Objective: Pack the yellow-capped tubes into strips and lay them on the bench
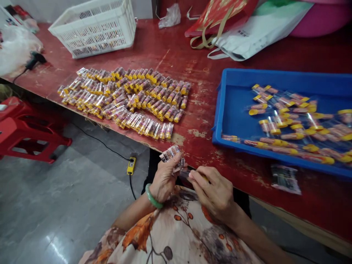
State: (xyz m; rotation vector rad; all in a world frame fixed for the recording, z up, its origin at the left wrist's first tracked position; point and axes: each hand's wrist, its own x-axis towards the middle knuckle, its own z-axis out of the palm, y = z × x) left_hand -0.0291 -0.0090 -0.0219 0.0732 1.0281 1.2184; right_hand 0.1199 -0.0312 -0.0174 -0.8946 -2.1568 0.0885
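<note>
My left hand, with a green bangle on its wrist, is closed round a small bundle of printed wrappers. Close beside it on the right, my right hand pinches a small tube with a pink bit and a yellow end; the fingers partly hide it. Both hands are over my lap at the table's front edge. Many wrapped tubes with yellow ends lie in rows on the red table. More tubes lie loose in a blue tray on the right.
A white basket stands at the back left. Bags lie at the back right. A black packet lies before the tray. Red stools and a yellow power socket with a cable are on the floor at left.
</note>
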